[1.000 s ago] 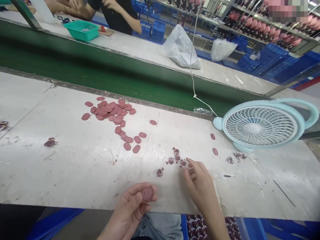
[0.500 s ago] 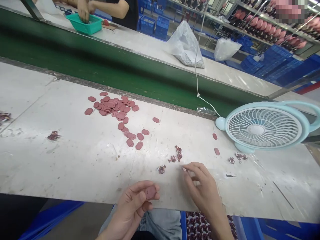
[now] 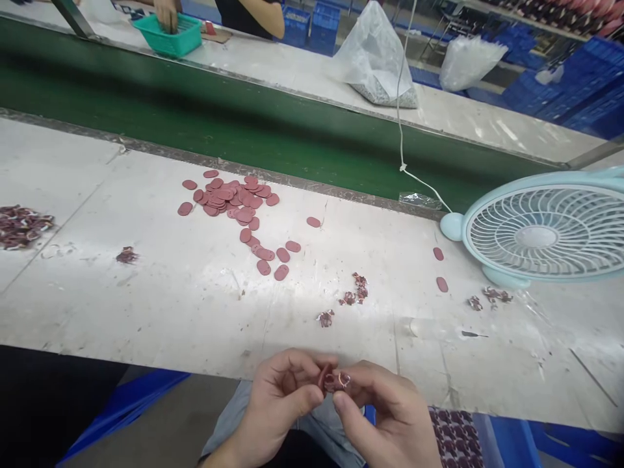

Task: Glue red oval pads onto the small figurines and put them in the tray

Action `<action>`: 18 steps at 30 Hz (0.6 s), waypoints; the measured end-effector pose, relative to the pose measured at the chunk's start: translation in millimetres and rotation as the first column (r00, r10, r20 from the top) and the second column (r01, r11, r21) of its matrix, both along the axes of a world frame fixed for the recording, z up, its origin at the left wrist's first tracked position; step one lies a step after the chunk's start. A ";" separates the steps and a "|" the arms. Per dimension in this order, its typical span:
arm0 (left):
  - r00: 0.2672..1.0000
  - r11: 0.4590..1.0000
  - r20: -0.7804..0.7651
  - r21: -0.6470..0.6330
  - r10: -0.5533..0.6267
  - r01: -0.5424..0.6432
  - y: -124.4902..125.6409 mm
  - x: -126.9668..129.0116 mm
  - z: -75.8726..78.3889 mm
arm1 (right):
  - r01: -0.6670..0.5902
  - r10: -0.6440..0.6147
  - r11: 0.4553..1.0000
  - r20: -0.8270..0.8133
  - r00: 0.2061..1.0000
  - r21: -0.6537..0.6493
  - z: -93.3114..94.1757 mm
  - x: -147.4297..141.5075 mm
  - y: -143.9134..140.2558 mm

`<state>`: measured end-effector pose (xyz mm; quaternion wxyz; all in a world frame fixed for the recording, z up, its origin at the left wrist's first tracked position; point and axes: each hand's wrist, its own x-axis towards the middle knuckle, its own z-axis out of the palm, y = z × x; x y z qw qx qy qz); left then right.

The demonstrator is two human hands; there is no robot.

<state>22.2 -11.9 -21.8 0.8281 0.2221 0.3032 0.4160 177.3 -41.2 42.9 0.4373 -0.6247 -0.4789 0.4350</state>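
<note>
Near the table's front edge my two hands are together. My left hand [image 3: 287, 403] pinches a reddish-brown oval disc [image 3: 324, 375], now turned edge-on. Against it, my right hand [image 3: 385, 409] holds a small dark red piece with shiny metallic edges [image 3: 340, 381] between thumb and fingers. The two parts touch or nearly touch; the fingers hide the exact contact. Beyond my hands lie a similar small shiny piece [image 3: 325, 318] and a little cluster of them [image 3: 359, 286]. Farther back is a loose pile of oval discs [image 3: 229, 198].
A light blue fan [image 3: 536, 237] lies at the right, its cord [image 3: 424, 188] running back. A clear bottle-like thing [image 3: 429, 328] is nearby. More dark pieces [image 3: 22, 226] are heaped at far left. Past the green channel [image 3: 292, 149], a person's hand [image 3: 167, 14] reaches into a green basket [image 3: 175, 42].
My right hand has moved left from the table with a small shiny piece and met my left hand. The disc has turned from face-on to edge-on. The view has shifted slightly.
</note>
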 end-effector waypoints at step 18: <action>0.988 0.995 -0.154 0.095 0.007 0.008 -1.4 -0.6 12.2 | 0.006 -0.029 0.991 -0.172 0.985 -0.133 -5.8 8.1 -10.6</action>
